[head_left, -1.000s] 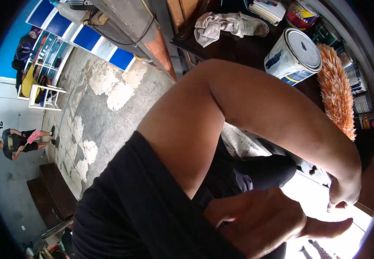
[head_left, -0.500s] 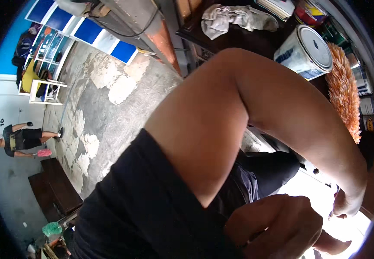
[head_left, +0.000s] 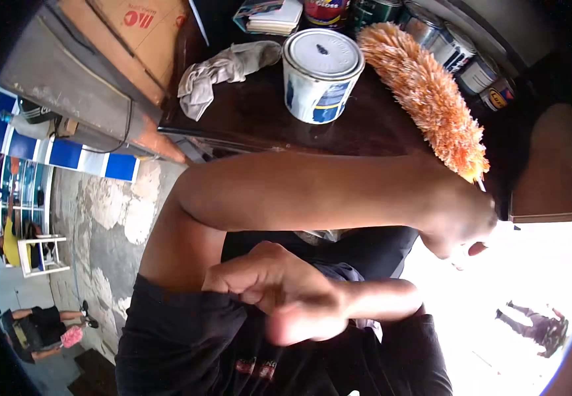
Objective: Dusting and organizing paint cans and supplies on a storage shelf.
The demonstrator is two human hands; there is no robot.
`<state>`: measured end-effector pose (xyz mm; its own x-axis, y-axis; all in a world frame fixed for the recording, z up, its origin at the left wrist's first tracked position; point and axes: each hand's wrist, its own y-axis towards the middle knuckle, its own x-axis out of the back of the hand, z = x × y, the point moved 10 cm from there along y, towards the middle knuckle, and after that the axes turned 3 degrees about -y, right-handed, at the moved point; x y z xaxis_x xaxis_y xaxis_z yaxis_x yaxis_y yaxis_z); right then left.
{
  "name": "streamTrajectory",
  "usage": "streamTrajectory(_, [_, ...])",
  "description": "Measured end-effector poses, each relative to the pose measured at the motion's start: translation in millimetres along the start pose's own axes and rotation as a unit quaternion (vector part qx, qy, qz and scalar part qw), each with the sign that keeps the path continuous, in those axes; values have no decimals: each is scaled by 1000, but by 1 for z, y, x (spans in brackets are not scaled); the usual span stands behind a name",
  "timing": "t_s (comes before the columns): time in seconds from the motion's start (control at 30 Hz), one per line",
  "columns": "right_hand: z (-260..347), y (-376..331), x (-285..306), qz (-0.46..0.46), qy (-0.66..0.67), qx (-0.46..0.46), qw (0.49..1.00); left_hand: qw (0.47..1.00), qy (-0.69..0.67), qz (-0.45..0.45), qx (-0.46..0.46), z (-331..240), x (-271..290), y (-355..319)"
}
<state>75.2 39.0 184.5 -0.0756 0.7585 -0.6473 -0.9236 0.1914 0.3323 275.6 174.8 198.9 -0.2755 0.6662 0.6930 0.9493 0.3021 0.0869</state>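
My left arm reaches across from the left, in front of the dark wooden cabinet top (head_left: 253, 125). At its end my left hand (head_left: 461, 214) is closed around the handle end of an orange fluffy duster (head_left: 431, 99); its fingers are partly hidden against the glare. The duster's head slants over the cabinet top, right of a white paint-smeared can (head_left: 322, 79) with its lid on. Before my black shirt, my right hand (head_left: 279, 290) is raised, somewhat blurred. Its thumb stands apart from loosely bent fingers, and nothing shows in it.
A crumpled pale cloth (head_left: 223, 69) lies left of the can. Behind are books (head_left: 272, 14) and several paint cans (head_left: 477, 72). At far left, a person (head_left: 38, 333) has a pink duster beside a worn floor (head_left: 104, 264). Another person (head_left: 540, 327) appears in the bright area at right.
My view has turned and shifted right, so the cabinet top shows more fully. My left forearm now lies level across the view, and my right hand appears farther left and higher.
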Motion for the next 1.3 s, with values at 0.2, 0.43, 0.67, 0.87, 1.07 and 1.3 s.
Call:
streamTrajectory(0.2, [-13, -15, 24, -49, -424, 42, 903, 982, -144, -123, -23, 35, -14, -53])
streamTrajectory(0.43, [-81, -29, 63, 1, -398, 37, 917, 945, -258, -167, 116, 120, -90, -121])
streamTrajectory(0.67, [-102, -46, 90, 63, -380, -85, 919, 897, -271, -196, 288, 197, -184, -201])
streamTrajectory(0.87, [81, -64, 148, -251, -677, 29, 691, 844, 11, -255, 472, 198, -228, -368])
streamTrajectory(1.07, [132, -41, 202, -432, -712, 70, 548, 798, 48, -422, 427, 175, -264, -426])
streamTrajectory(1.3, [120, -9, 205, -396, -754, 179, 493, 769, 17, -487, 415, 179, -254, -431])
